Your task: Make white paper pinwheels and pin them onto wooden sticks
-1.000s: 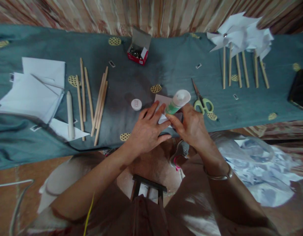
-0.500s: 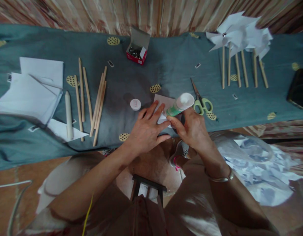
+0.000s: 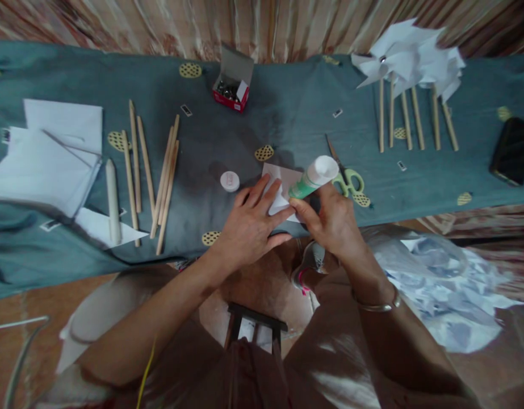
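Note:
My left hand [image 3: 251, 224] lies with fingers spread, pressing a small folded piece of white paper [image 3: 293, 175] to the cloth at the table's front edge. My right hand [image 3: 330, 218] is wrapped round a green and white glue stick [image 3: 308, 180], tilted with its lower end down against the paper. The end touching the paper is partly hidden by my fingers. Left of the paper sits the white round cap [image 3: 230, 181]. Green-handled scissors [image 3: 350, 180] lie just beyond my right hand, blades pointing away.
Several wooden sticks [image 3: 166, 182], a pale pointed rod [image 3: 112, 199] and white paper sheets [image 3: 53, 159] lie left. An open red box [image 3: 231, 95] of small metal pieces stands at the back. Paper pinwheels [image 3: 409, 59] and a black phone [image 3: 514, 150] are right; a bag of paper scraps [image 3: 444, 284] sits below.
The view has shifted slightly, so the table's things appear a little further left. My hands keep nearly the same pose, with the glue stick still on the paper.

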{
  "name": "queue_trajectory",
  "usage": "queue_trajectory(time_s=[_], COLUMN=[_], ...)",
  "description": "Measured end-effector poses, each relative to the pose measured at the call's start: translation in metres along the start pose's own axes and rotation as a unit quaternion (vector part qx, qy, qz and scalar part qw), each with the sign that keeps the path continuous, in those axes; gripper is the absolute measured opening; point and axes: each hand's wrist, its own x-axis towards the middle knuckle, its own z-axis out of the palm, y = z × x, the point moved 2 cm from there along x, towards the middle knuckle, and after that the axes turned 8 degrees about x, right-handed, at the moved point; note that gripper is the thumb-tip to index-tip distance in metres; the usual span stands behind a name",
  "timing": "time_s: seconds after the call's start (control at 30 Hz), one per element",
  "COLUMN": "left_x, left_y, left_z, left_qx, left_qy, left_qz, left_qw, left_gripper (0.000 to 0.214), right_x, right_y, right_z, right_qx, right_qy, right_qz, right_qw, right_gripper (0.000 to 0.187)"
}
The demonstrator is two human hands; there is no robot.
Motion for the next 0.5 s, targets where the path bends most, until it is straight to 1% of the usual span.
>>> queue_trajectory(time_s=[0.33, 0.5], left_x=[-0.0002, 0.0005], left_y=[0.0001, 0.0006], left_z=[-0.0012, -0.0025], left_qx=[-0.008, -0.012], left_qy=[0.001, 0.000], left_qz=[-0.005, -0.005], left_qw=[1.000, 1.000], left_gripper=[0.055, 0.055], right_x=[0.0041, 0.0078], right_y=[0.0043, 0.0022], right_z=[0.0009, 0.0017], right_qx=[0.004, 0.003], right_qy=[0.002, 0.004], right_qz=[0.018, 0.021], right_qw=[1.000, 1.000], right_gripper=[0.035, 0.035])
